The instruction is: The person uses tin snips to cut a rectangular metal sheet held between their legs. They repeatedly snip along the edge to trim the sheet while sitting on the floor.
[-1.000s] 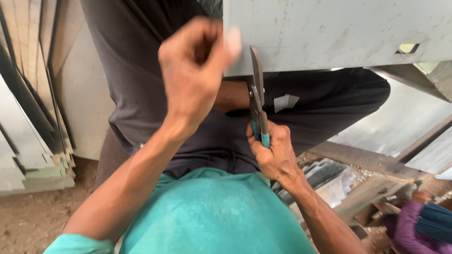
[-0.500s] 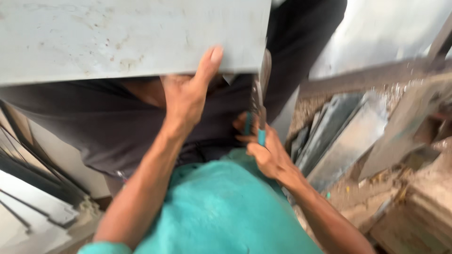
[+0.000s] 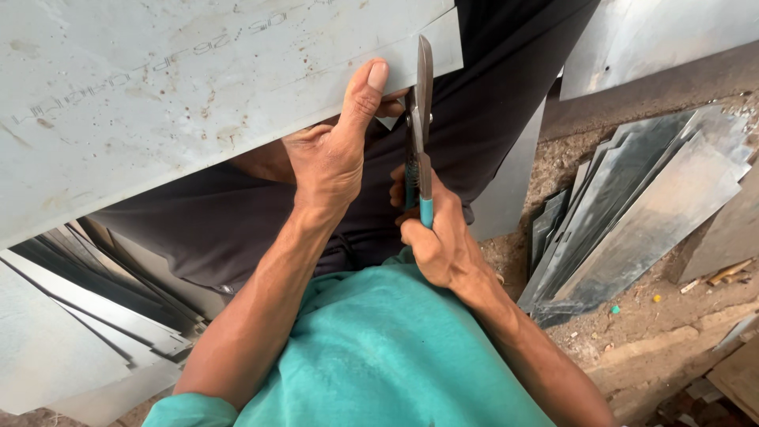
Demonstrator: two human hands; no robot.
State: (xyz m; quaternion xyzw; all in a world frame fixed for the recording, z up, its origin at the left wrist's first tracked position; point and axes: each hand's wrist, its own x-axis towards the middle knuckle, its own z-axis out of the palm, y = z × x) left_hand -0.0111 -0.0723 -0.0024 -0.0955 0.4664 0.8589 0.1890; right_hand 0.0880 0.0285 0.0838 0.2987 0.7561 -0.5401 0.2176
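At the lower edge of a grey metal sheet (image 3: 198, 103), the left hand (image 3: 332, 154) pinches the sheet, thumb pressed flat on its face. Just beside it, the right hand (image 3: 439, 233) is clamped on teal-handled snips (image 3: 419, 134), blades upright against the edge. Cut metal strips (image 3: 640, 205) lie stacked on the dirt floor nearby.

Metal sheet over the lap, snips at its edge

The left hand (image 3: 328, 162) grips the metal sheet (image 3: 158, 103); tin snips (image 3: 419, 119) in the right hand (image 3: 439, 237) stand just right; stacked sheet offcuts (image 3: 632, 205) lie far right.

Stacked metal offcuts (image 3: 632, 205), dirt ground (image 3: 656, 308)
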